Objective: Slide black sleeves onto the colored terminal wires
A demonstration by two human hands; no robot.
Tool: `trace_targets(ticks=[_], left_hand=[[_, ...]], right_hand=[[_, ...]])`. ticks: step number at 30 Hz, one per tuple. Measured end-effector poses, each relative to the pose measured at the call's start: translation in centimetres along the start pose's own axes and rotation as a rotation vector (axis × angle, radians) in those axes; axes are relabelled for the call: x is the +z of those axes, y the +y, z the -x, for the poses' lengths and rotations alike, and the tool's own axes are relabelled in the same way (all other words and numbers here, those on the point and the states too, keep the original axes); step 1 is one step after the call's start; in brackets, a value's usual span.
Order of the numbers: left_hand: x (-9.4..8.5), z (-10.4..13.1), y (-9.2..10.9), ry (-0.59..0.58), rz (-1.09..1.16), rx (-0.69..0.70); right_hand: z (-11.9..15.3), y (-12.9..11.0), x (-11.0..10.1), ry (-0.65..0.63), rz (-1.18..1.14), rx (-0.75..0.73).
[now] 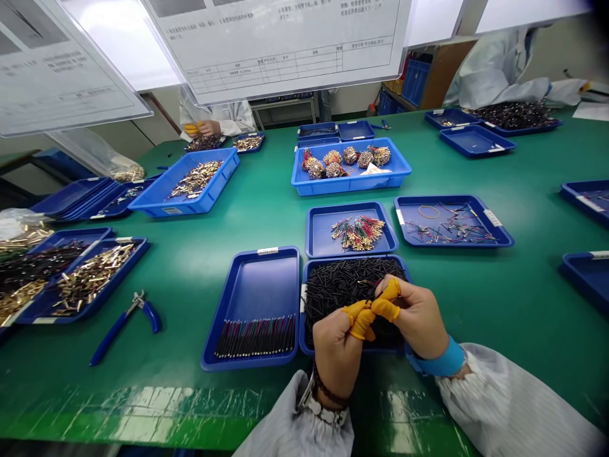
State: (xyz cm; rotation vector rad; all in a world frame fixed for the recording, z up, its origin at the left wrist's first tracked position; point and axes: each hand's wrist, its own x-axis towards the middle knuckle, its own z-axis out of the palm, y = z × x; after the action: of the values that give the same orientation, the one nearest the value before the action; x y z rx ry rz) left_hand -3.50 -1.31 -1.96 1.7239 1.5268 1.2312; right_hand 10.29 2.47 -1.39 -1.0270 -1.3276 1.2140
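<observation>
Over a blue tray [304, 330] full of short black tubes [333, 285], my two hands meet fingertip to fingertip. My left hand [339, 349] is closed in a pinch; its yellow finger cots hide what it holds. Pinched too, my right hand [421, 317] has a thin reddish wire [368, 282] showing at its fingertips. Left of them, a blue tray [261, 279] bears a neat row of black-sleeved wires [255, 337] with coloured ends. Just beyond lies a tray [316, 219] with a heap of coloured wires with gold-coloured tips [359, 233].
Blue-handled pliers [128, 320] lie on the green table [190, 266] at left, near trays of gold-coloured pins [95, 276]. A tray [502, 238] of loose wires and a bin [352, 184] of wire bundles stand farther off. Hanging paper sheets [285, 47] cross the top. Co-workers sit opposite.
</observation>
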Motion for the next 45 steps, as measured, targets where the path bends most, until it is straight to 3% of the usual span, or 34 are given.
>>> trace_targets(ticks=[5,10,15,19,25,34,39,45], left_hand=[[0.0,0.0,0.2,-0.096,-0.012,0.036],[-0.1,0.1,0.4,-0.121,-0.011,0.074],[-0.1,0.2,0.3,-0.06,-0.028,0.089],[-0.1,0.2,0.2,-0.038,-0.06,0.106],[0.0,0.2,0.2,-0.097,-0.087,0.161],[-0.2,0.6,0.2,-0.065,-0.086,0.125],[-0.3,0.4,0.4,-0.075,-0.097,0.197],[-0.2,0.4,0.2,-0.027,-0.089,0.211]], right_hand=[[-0.1,0.2,-0.1,0.044,-0.021,0.006],[-0.3,0.2,0.1,-0.069,-0.341,0.208],[0.2,-0.3,0.8,-0.154,-0.535,0.358],[0.5,0.0,0.9,-0.155,-0.525,0.344],[0.5,0.2,0.8,-0.178,-0.569,0.329],[0.5,-0.2,0.5,-0.325,-0.618,0.33],[0.2,-0.3,0.1,-0.29,-0.492,0.223],[0.1,-0.3,0.2,-0.258,-0.521,0.279]])
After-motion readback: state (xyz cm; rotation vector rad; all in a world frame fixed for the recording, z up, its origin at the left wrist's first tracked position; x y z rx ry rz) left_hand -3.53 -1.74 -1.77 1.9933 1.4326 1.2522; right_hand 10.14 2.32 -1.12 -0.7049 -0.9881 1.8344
